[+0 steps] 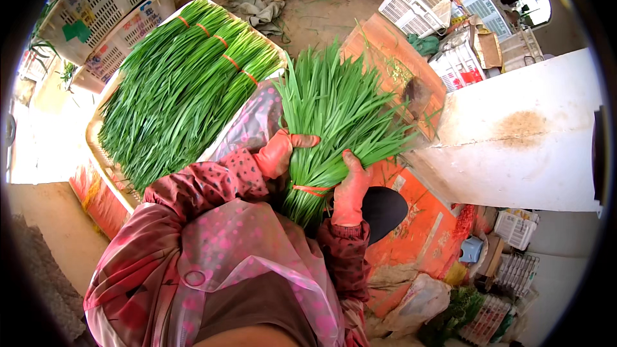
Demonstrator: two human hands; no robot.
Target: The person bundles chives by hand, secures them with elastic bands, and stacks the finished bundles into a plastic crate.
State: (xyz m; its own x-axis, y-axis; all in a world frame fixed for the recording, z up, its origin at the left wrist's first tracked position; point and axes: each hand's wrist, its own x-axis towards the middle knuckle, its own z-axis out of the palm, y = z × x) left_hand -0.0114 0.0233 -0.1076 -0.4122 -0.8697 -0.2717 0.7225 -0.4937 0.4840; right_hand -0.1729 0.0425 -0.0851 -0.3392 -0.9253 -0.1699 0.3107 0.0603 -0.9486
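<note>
I hold a thick bundle of long green chive leaves, tied near its base with an orange band. My left hand, in an orange-red glove, wraps the bundle's left side just above the band. My right hand, gloved the same, grips the right side at the band. The leaves fan out away from me, over an orange board. I wear a patterned red sleeve and a pink spotted plastic apron.
Several tied chive bundles lie side by side in a tray at the left. White plastic crates stand at the back left and more crates at the back right. A white block is at the right.
</note>
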